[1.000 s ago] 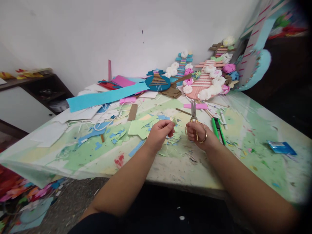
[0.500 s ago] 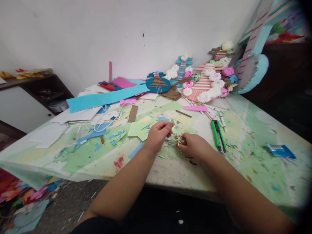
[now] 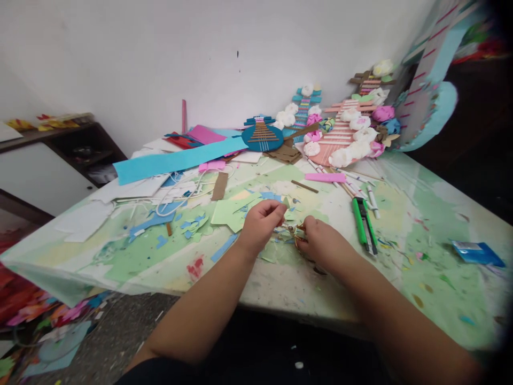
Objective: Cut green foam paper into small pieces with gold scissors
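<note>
Low over the near middle of the table, my right hand (image 3: 320,239) is closed round the gold handles of a pair of scissors (image 3: 299,235). Their blades point left, toward my left hand (image 3: 261,222). That hand is pinched shut on a small dull-green paper piece (image 3: 286,202), whose tip shows past the fingers. Most of the piece is hidden, and I cannot tell whether the blades touch it. Light green paper (image 3: 228,213) lies just left of my left hand, among blue and green scraps (image 3: 194,224).
A green utility knife (image 3: 364,227) lies to the right, with markers (image 3: 372,202) behind it. Paper-decorated lute shapes (image 3: 262,136) lean near the wall. A long blue strip (image 3: 180,160) and white cord (image 3: 192,192) lie left. A blue packet (image 3: 476,253) sits far right.
The view has shifted slightly, so things on the right appear farther right. My right hand has moved a little relative to the left; both keep their hold.
</note>
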Available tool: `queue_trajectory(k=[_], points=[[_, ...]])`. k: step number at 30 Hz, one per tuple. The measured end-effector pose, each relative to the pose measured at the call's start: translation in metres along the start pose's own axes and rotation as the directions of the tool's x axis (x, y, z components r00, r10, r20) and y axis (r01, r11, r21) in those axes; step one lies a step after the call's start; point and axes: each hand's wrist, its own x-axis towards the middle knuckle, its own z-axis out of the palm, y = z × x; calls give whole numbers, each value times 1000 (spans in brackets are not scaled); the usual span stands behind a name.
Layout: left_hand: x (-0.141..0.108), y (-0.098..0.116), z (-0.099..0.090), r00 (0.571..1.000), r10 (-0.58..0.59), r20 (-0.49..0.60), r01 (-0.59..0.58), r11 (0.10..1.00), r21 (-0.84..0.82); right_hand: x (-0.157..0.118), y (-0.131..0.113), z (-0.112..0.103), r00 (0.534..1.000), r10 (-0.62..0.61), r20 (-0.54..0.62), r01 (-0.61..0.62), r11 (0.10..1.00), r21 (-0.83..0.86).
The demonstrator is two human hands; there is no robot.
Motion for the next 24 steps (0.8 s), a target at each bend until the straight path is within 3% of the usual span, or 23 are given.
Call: queue_trajectory(k=[5, 11, 14, 19, 24], points=[[0, 1, -1, 999, 13, -39, -13, 1000, -9, -2, -2, 4, 999, -36, -2, 36, 997, 65], [0, 2, -2, 997, 34, -64, -36, 999, -28, 0, 0, 1, 1000, 13, 6, -14, 999, 47], [1, 0, -3, 996, 40, -76, -44, 998, -54, 2, 4, -5, 1000, -10, -21, 13, 988, 155], [2, -5, -3, 993, 68, -94, -76, 993, -86, 1, 10, -14, 980, -62, -187, 150, 849, 506], [0, -4, -1, 997, 66, -41, -70, 993, -96, -2, 3, -9, 953, -220, -207, 301, 755, 583]])
